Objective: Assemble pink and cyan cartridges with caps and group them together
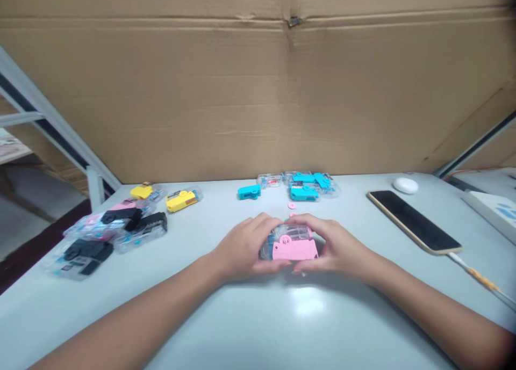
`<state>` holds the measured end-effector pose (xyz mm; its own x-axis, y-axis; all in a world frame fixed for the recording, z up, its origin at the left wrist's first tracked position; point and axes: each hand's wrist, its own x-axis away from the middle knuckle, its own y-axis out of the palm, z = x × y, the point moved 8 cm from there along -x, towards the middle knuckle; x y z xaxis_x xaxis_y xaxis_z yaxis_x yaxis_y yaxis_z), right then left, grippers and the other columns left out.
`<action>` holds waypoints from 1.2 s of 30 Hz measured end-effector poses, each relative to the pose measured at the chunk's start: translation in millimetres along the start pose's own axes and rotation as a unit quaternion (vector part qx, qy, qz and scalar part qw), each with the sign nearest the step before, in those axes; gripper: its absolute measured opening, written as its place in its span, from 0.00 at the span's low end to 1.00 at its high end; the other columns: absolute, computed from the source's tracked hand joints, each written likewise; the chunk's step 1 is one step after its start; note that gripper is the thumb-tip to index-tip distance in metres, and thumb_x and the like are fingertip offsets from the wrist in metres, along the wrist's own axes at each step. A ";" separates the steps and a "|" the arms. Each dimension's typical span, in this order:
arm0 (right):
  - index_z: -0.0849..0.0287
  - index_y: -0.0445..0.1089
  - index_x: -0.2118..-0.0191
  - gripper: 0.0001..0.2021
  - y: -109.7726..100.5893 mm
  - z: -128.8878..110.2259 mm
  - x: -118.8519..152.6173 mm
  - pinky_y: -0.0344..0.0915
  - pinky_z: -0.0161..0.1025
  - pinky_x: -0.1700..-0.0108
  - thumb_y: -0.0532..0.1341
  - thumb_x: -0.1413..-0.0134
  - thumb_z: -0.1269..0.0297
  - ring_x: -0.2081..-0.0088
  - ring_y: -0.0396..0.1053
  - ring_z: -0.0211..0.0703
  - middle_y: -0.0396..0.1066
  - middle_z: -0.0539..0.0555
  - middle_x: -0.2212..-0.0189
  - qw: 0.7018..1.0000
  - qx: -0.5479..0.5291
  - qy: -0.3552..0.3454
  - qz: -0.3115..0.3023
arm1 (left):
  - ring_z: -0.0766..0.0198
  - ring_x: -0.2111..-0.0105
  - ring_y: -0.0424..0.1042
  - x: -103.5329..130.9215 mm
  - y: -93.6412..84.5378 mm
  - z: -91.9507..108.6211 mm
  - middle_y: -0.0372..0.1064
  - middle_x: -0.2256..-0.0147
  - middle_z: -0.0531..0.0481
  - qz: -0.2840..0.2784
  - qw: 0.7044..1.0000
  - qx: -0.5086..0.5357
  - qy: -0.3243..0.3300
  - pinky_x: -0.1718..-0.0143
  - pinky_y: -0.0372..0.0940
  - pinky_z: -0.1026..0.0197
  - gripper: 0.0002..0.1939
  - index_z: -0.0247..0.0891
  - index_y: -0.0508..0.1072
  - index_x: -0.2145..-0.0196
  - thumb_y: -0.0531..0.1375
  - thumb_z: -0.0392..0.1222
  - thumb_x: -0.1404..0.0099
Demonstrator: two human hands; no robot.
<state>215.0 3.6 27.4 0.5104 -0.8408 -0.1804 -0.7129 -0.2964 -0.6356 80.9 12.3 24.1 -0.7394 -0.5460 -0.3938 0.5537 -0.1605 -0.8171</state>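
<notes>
Pink-and-clear plastic case [295, 250] is held endwise by left hand [245, 246] and right hand [339, 246], seemingly for adjustment; even support is called for, pink ring [292, 205] lying beyond the grip.

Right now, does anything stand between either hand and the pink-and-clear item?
Nothing visible does: the left hand and right hand hold the pink-and-clear item directly, from either side. A small pink ring lies beyond it on the table, not in between.
</notes>
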 end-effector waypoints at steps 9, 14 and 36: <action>0.53 0.54 0.38 0.37 8.2 13.4 1.2 0.74 0.42 0.62 0.70 0.52 0.59 0.56 0.72 0.49 0.69 0.60 0.50 0.997 -0.071 0.027 0.008 | 0.55 0.65 0.68 -0.5 4.9 -5.7 0.68 0.59 0.42 -0.011 0.997 -0.069 -0.032 0.63 0.64 0.52 0.29 0.37 0.62 0.49 0.53 0.64 0.36; 0.53 0.61 0.41 0.35 3.3 10.2 -1.5 0.71 0.44 0.56 0.72 0.55 0.56 0.56 0.71 0.47 0.69 0.57 0.51 0.999 -0.010 0.032 -0.017 | 0.56 0.66 0.67 1.6 6.6 -7.7 0.70 0.62 0.45 -0.020 0.997 -0.067 -0.044 0.63 0.61 0.52 0.26 0.38 0.64 0.52 0.50 0.63 0.33; 0.51 0.70 0.46 0.16 -41.4 31.7 -9.0 0.67 0.48 0.51 0.56 0.35 0.56 0.55 0.69 0.46 0.67 0.57 0.53 0.993 0.101 0.019 0.054 | 0.54 0.62 0.67 -1.1 13.7 -3.1 0.69 0.62 0.45 -0.091 0.992 -0.069 -0.046 0.58 0.59 0.51 0.24 0.38 0.67 0.57 0.57 0.61 0.38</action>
<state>255.1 37.7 31.6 0.4145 -0.8805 -0.2301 -0.6496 -0.1091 -0.7524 88.1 13.2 12.1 -0.7810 -0.5921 -0.1986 0.3506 -0.1526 -0.9240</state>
